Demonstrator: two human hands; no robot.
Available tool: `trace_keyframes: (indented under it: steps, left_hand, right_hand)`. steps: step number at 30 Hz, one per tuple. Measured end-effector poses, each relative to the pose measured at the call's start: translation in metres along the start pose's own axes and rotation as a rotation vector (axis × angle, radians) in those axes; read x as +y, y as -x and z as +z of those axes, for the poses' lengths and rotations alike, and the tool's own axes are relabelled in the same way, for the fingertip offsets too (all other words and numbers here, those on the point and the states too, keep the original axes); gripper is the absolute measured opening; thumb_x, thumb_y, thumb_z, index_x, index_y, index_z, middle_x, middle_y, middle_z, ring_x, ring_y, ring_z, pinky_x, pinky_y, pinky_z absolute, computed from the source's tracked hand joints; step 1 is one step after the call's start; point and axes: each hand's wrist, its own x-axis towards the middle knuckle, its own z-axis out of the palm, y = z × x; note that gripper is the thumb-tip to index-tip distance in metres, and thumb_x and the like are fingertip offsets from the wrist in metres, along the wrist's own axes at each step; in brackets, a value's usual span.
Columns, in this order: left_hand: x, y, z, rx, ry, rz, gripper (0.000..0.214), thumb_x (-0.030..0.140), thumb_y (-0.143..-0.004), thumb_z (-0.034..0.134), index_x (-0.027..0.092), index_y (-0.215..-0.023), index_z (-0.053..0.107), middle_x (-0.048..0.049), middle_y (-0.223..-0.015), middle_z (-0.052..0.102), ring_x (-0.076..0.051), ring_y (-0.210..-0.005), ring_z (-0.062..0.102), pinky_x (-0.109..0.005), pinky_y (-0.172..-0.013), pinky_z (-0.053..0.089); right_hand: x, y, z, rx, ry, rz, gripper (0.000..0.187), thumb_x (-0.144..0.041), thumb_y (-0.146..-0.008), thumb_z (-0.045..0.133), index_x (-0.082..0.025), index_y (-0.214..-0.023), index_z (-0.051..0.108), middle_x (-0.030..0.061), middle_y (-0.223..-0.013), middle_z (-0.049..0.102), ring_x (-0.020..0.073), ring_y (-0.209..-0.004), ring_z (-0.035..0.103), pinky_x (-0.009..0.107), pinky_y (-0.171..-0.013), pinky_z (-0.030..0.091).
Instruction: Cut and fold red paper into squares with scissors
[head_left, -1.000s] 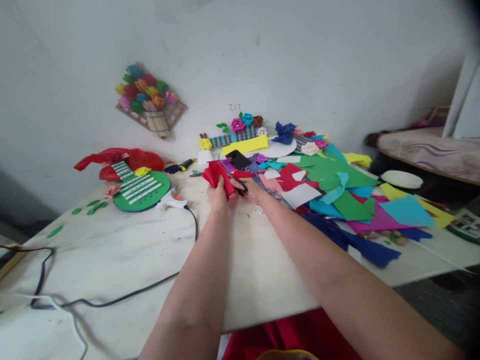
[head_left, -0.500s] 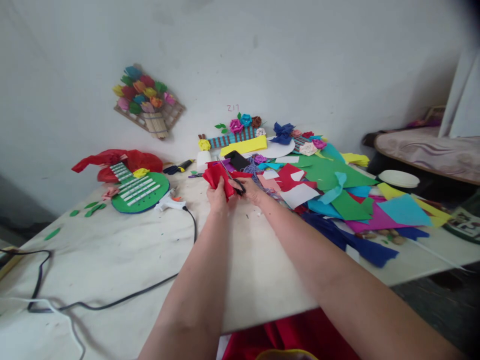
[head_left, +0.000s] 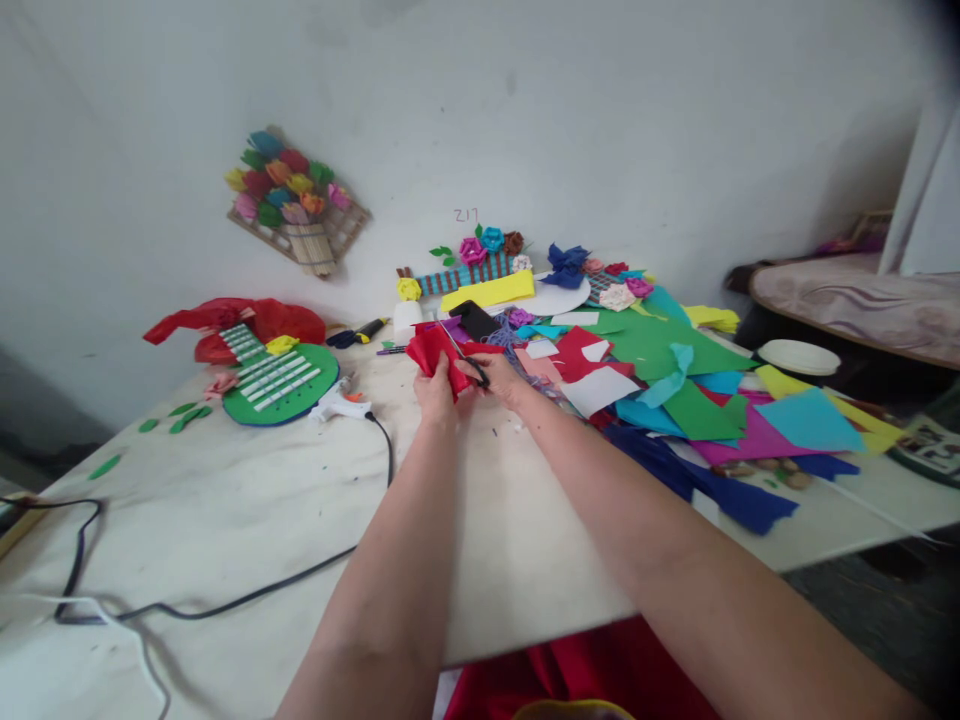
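My left hand (head_left: 436, 392) grips a folded piece of red crepe paper (head_left: 427, 350) over the middle of the table. In my right hand (head_left: 499, 380) is a pair of scissors (head_left: 477, 372) with black handles. Their blades lie against the red paper and point up and to the left. Part of the blades is hidden by the paper and my fingers. Just beyond my hands lie a black phone (head_left: 474, 320) and a bundle of purple yarn (head_left: 504, 336).
Coloured paper scraps (head_left: 690, 410) cover the right side of the table. At left, a white glue gun (head_left: 341, 404) with a black cord lies beside a green paper guitar (head_left: 281, 385). A paper flower bouquet (head_left: 289, 195) hangs on the wall.
The scissors and the fingers of my right hand have shifted very slightly against the red crepe paper. My left hand keeps its hold, and the other things stay put.
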Motion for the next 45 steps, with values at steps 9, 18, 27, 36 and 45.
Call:
trace_keyframes:
  steps: [9, 18, 27, 36, 45]
  left_hand:
    - [-0.0012, -0.0024, -0.001, -0.013, -0.004, 0.001, 0.027, 0.031, -0.059, 0.07, 0.014, -0.076, 0.058, -0.0015, -0.066, 0.062, -0.011, -0.052, 0.057, -0.023, -0.054, 0.045]
    - [-0.0006, -0.0015, -0.0027, -0.063, 0.038, -0.014, 0.031, 0.031, -0.055, 0.074, 0.012, -0.075, 0.059, -0.0017, -0.063, 0.061, -0.011, -0.051, 0.057, -0.022, -0.052, 0.044]
    - [0.0022, 0.0032, -0.0019, -0.091, 0.033, -0.03, 0.033, 0.031, -0.053, 0.076, 0.013, -0.074, 0.058, -0.0013, -0.061, 0.061, -0.01, -0.049, 0.056, -0.021, -0.05, 0.044]
    - [0.0029, 0.0039, -0.0007, -0.081, 0.033, -0.039, 0.028, 0.027, -0.056, 0.074, 0.013, -0.075, 0.058, -0.0004, -0.062, 0.062, -0.009, -0.049, 0.056, -0.021, -0.05, 0.044]
    - [0.0023, 0.002, -0.0008, -0.071, 0.022, -0.03, 0.026, 0.026, -0.057, 0.073, 0.013, -0.074, 0.059, 0.0, -0.061, 0.06, -0.01, -0.047, 0.055, -0.022, -0.051, 0.044]
  right_hand:
    - [-0.0003, -0.0006, 0.0025, -0.006, 0.007, -0.019, 0.029, -0.039, -0.062, 0.069, -0.014, -0.062, 0.055, -0.0069, -0.042, 0.041, 0.0049, -0.034, 0.033, 0.02, -0.035, 0.022]
    - [-0.001, 0.0026, -0.0002, -0.052, -0.065, 0.058, 0.039, -0.052, -0.067, 0.063, -0.017, -0.059, 0.048, -0.006, -0.045, 0.045, 0.0057, -0.036, 0.039, 0.02, -0.037, 0.028]
    - [-0.002, 0.0016, -0.0016, -0.034, -0.094, 0.053, 0.041, -0.054, -0.067, 0.062, -0.017, -0.06, 0.049, -0.0053, -0.045, 0.047, 0.0057, -0.037, 0.04, 0.019, -0.037, 0.028]
    - [0.0024, -0.0017, -0.0024, -0.024, -0.077, 0.019, 0.04, -0.053, -0.067, 0.063, -0.017, -0.058, 0.047, -0.0053, -0.044, 0.046, 0.0056, -0.035, 0.039, 0.019, -0.035, 0.027]
    - [0.0012, -0.0021, 0.0001, -0.006, -0.083, 0.008, 0.04, -0.052, -0.066, 0.064, -0.017, -0.056, 0.047, -0.0048, -0.044, 0.044, 0.0056, -0.035, 0.038, 0.02, -0.034, 0.027]
